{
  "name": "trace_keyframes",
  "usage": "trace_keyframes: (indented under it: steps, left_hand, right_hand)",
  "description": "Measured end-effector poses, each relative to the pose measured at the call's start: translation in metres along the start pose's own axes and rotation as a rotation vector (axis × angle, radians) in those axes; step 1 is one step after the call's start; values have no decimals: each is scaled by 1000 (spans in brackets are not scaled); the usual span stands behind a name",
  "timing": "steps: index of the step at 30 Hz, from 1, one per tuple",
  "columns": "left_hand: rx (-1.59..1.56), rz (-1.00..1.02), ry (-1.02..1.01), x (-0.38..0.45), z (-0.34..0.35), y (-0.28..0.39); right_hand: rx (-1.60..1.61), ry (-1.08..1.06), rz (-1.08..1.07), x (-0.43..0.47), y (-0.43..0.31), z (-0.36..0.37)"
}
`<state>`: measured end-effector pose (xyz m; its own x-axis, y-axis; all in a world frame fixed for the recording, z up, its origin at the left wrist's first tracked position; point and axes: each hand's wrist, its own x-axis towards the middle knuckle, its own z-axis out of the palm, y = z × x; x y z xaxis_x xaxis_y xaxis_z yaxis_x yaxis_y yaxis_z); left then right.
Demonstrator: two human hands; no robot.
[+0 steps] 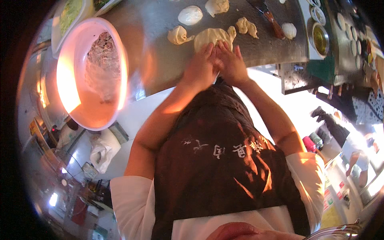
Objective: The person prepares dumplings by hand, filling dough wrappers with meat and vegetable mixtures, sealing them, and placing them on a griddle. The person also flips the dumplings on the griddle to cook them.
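Observation:
A flattened piece of pale dough [210,36] lies on the metal worktop [162,69] near its front edge. My left hand [202,67] and my right hand [230,61] are side by side, fingers stretched over the dough's near edge and slightly blurred. Neither hand is closed around it. Left of this piece sits a twisted lump of dough [178,35]; to the right is a crumpled dough piece [247,26]. Further back are a smooth, shiny dough ball [190,15] and a loose, folded piece of dough [217,7].
A white plastic basin [123,63] holding a grey-brown mixture stands left, by a tub of shredded greens [70,16]. Right are a wooden-handled tool [274,24], a small dough ball [289,31], a bowl of yellowish liquid [320,40] and several pale discs [354,48]. A person [357,162] is far right.

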<state>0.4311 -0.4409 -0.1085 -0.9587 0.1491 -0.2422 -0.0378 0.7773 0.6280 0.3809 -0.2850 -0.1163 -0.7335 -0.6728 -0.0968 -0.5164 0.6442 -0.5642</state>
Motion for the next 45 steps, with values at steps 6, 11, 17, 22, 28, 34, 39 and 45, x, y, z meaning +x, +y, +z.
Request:
trace_keyframes:
  steps: [6, 11, 17, 22, 28, 34, 39, 45]
  left_hand:
    - [430, 479, 350, 78, -6, -16]
    - [83, 450, 445, 83, 10, -11]
    - [267, 463, 19, 29, 18, -9]
    - [77, 366, 366, 30, 17, -25]
    - [75, 184, 174, 70, 1, -29]
    - [293, 124, 461, 66, 24, 12]
    - [164, 306, 201, 32, 39, -9]
    - [-163, -48, 475, 44, 20, -27]
  right_hand:
    - [499, 460, 385, -2, 20, -24]
    - [613, 632, 465, -19, 22, -21]
    - [92, 560, 170, -17, 30, -16]
    - [-184, 404, 18, 23, 4, -10]
    - [-23, 210, 21, 31, 25, -12]
    - [259, 521, 419, -4, 65, -4]
    - [164, 574, 398, 5, 58, 3]
    - [201, 185, 717, 36, 31, -1]
